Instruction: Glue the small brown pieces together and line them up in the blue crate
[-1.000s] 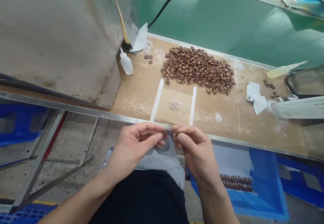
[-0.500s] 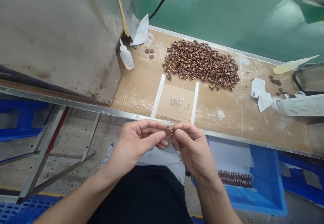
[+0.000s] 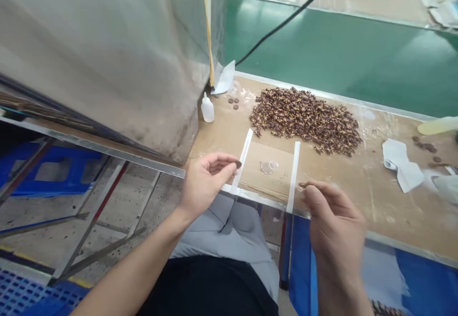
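My left hand (image 3: 206,178) pinches a small brown disc (image 3: 238,164) between thumb and forefinger, just above the bench's near edge. My right hand (image 3: 331,218) is blurred by motion; its fingertips pinch a small brown and gold part (image 3: 302,185) over the bench to the right of the white strips. Two white strips (image 3: 242,159) frame a cardboard patch holding a clear ring (image 3: 268,166). A large pile of brown parts (image 3: 306,120) lies behind.
A small white squeeze bottle (image 3: 207,107) stands by the big metal box (image 3: 107,54) at left. Crumpled white paper (image 3: 400,163) and a few loose discs (image 3: 425,146) lie at right. A green belt (image 3: 339,54) runs behind. Blue crates sit under the bench.
My hands were joined at the bench edge; now they have parted. The right hand has swung right with the small part, the left keeps the disc. The view has shifted.
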`<state>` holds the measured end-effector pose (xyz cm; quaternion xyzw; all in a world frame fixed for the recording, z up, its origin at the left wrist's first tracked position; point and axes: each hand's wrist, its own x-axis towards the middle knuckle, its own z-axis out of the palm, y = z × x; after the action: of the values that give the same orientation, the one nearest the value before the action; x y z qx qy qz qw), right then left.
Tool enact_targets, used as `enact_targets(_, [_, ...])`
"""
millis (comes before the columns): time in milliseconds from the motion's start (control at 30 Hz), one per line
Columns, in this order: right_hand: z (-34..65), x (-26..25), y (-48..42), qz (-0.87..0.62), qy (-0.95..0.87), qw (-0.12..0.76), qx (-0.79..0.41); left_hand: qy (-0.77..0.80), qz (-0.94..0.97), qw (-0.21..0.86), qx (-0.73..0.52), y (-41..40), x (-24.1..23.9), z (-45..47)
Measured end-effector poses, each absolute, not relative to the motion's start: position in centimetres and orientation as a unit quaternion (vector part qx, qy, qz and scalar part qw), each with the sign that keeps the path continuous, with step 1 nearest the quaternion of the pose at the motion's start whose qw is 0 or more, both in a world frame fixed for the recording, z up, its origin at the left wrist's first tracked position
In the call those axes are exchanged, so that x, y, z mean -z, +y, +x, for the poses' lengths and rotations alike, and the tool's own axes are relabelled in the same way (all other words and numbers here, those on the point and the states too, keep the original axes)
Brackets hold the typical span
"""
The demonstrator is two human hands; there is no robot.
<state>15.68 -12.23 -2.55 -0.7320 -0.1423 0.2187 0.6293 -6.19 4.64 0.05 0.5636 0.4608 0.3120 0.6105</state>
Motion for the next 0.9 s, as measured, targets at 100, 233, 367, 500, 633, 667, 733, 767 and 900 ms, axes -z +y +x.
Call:
enact_targets(100, [18.1,3.9,-11.9,-0.773,-0.149,0.6,-0.143,0.467,0.71,0.412,-0.329,8.6,0.8,-5.7])
enact_targets(233, [19.2,4.8,-11.5,-0.778,-0.157,0.593,-0.139,0.45,0.807,0.25,-0.29,13.3,1.9,-3.6])
enact_targets(367, [18.8,5.2,-11.5,-0.78,-0.167,0.589,-0.133,0.45,0.823,0.212,-0.273,16.7,2.5,-0.2])
enact_targets(500, [18.8,5.5,-11.7,-0.775,-0.182,0.592,-0.13,0.457,0.825,0.183,-0.276,16.8,2.9,1.3])
enact_targets(633, [19.0,5.7,-11.8,-0.774,-0.195,0.588,-0.129,0.442,0.833,0.18,-0.28,14.6,3.5,0.3])
enact_targets(667, [19.1,5.7,-11.8,-0.775,-0.197,0.587,-0.126,0.436,0.836,0.18,-0.28,14.0,3.6,0.0])
enact_targets(733, [19.0,5.6,-11.7,-0.774,-0.199,0.588,-0.124,0.424,0.842,0.182,-0.28,12.6,3.5,-0.7])
enact_targets(767, [19.0,5.6,-11.7,-0.774,-0.197,0.589,-0.126,0.418,0.845,0.183,-0.279,11.8,3.2,-1.3])
enact_targets(900, [18.8,5.2,-11.9,-0.779,-0.176,0.585,-0.14,0.338,0.878,0.189,-0.282,6.8,0.9,-6.8])
